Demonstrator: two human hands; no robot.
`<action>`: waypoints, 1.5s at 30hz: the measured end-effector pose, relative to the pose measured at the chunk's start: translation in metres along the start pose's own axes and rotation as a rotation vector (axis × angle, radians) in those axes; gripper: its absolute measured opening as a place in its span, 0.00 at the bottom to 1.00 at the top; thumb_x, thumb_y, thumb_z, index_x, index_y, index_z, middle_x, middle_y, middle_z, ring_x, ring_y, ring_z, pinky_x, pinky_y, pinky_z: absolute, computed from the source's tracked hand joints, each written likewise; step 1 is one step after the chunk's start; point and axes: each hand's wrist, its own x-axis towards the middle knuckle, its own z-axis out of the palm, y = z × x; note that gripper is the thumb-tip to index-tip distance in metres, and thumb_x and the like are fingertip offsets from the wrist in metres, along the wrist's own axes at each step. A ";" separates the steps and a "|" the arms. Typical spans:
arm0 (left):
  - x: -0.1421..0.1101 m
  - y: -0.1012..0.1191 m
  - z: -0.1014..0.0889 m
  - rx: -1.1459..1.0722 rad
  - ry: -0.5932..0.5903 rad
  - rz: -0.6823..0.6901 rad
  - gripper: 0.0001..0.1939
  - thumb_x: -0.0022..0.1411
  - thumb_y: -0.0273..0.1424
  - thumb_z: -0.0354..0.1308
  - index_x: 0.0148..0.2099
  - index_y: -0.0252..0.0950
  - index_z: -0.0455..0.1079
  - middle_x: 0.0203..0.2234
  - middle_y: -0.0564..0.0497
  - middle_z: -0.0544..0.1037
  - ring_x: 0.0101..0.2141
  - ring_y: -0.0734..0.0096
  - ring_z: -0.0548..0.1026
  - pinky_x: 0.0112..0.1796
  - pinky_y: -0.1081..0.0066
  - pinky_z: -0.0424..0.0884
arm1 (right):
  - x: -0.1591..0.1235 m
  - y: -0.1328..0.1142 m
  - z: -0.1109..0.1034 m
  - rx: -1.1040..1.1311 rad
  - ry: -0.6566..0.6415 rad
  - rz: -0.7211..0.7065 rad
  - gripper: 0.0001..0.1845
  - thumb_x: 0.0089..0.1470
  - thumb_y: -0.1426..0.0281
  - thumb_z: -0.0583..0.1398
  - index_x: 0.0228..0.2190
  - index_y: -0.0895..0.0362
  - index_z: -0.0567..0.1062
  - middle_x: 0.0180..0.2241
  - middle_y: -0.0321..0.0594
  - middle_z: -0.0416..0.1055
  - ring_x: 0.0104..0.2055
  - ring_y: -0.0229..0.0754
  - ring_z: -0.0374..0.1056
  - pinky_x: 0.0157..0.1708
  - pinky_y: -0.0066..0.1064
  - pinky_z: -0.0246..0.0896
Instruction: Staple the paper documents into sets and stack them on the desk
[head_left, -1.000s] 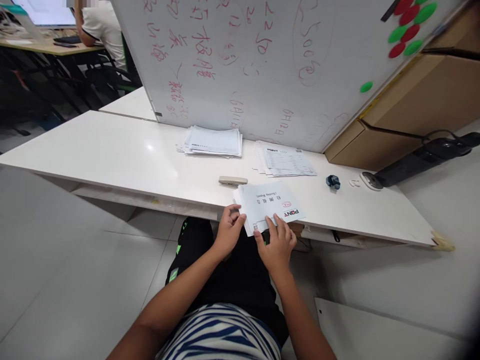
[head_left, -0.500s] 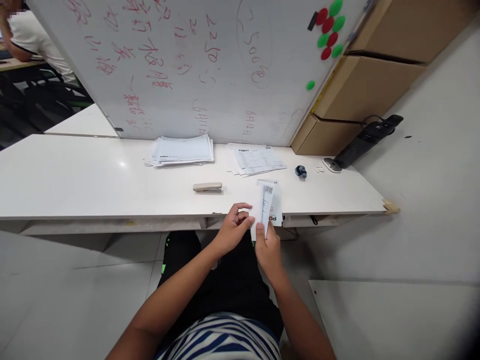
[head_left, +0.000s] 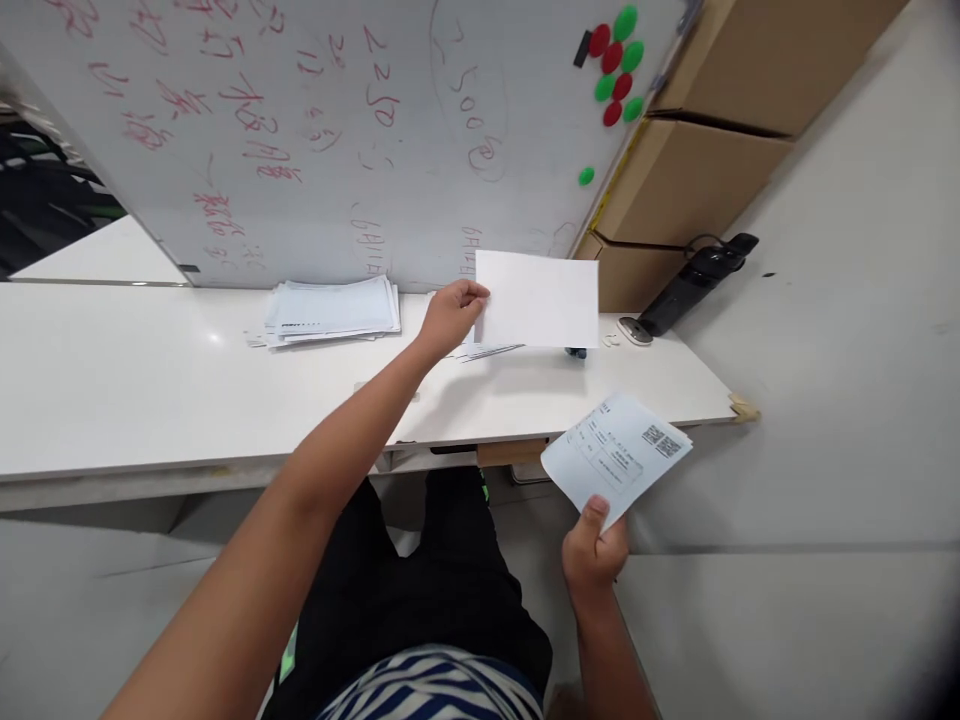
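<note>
My left hand point(head_left: 453, 316) pinches the left edge of a blank white sheet of paper point(head_left: 537, 300), held up above the back of the desk. Behind that sheet, a pile of printed papers point(head_left: 491, 352) is mostly hidden. Lower down, past the desk's front edge, my right hand point(head_left: 596, 550) grips printed sheets point(head_left: 616, 455) with QR codes, thumb on top; how many sheets cannot be made out. A stapler point(head_left: 414, 396) is almost wholly covered by my left forearm. Further left lies a stack of white papers point(head_left: 334, 308) with small print on its lower edge.
A whiteboard point(head_left: 300, 200) with red writing and round magnets stands behind the white desk point(head_left: 112, 370). Cardboard boxes point(head_left: 690, 180) are stacked at the back right, beside a black bottle point(head_left: 697, 285) and a mouse point(head_left: 634, 331). A wall rises on the right.
My hands have moved apart. The left went up and forward with the white sheet; the right went right and down with the printed sheets. The view has shifted right.
</note>
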 end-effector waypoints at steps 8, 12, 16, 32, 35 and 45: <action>0.027 -0.066 0.023 0.390 0.055 -0.342 0.13 0.59 0.26 0.54 0.46 0.33 0.71 0.48 0.40 0.75 0.50 0.58 0.71 0.51 0.62 0.63 | -0.005 0.009 0.001 -0.030 -0.153 -0.224 0.23 0.63 0.61 0.48 0.46 0.65 0.73 0.38 0.56 0.76 0.42 0.54 0.73 0.37 0.42 0.69; -0.014 -0.054 0.028 0.347 0.177 -0.250 0.21 0.61 0.29 0.55 0.56 0.28 0.64 0.63 0.31 0.55 0.64 0.49 0.48 0.60 0.53 0.48 | -0.002 -0.007 0.016 0.052 -0.194 -0.382 0.22 0.63 0.70 0.49 0.57 0.58 0.64 0.51 0.53 0.70 0.55 0.51 0.66 0.50 0.46 0.64; -0.098 -0.017 0.030 -0.074 0.041 -0.215 0.21 0.65 0.41 0.53 0.56 0.37 0.66 0.59 0.41 0.65 0.62 0.55 0.57 0.60 0.55 0.50 | -0.002 -0.026 0.041 0.109 -0.250 -0.406 0.26 0.63 0.71 0.47 0.62 0.54 0.57 0.57 0.50 0.64 0.60 0.49 0.59 0.55 0.49 0.59; -0.243 -0.055 -0.023 -0.519 0.111 -0.675 0.22 0.53 0.45 0.64 0.40 0.30 0.75 0.31 0.46 0.80 0.32 0.63 0.77 0.36 0.65 0.72 | -0.043 -0.035 0.065 -0.107 -0.421 -0.358 0.28 0.59 0.60 0.53 0.58 0.56 0.61 0.62 0.53 0.56 0.65 0.57 0.48 0.59 0.65 0.32; -0.253 -0.058 -0.030 -0.503 0.127 -0.709 0.22 0.51 0.43 0.66 0.40 0.30 0.75 0.33 0.45 0.81 0.33 0.62 0.77 0.36 0.66 0.72 | -0.020 -0.010 0.061 -0.002 -0.278 0.033 0.33 0.53 0.55 0.59 0.56 0.59 0.64 0.61 0.57 0.57 0.63 0.61 0.52 0.57 0.62 0.45; -0.260 -0.066 -0.045 -0.376 0.156 -0.635 0.22 0.55 0.48 0.61 0.39 0.32 0.76 0.30 0.48 0.79 0.31 0.65 0.75 0.32 0.70 0.69 | 0.016 0.012 0.042 0.565 -0.758 0.623 0.26 0.38 0.58 0.71 0.38 0.58 0.77 0.39 0.46 0.78 0.37 0.49 0.75 0.39 0.42 0.72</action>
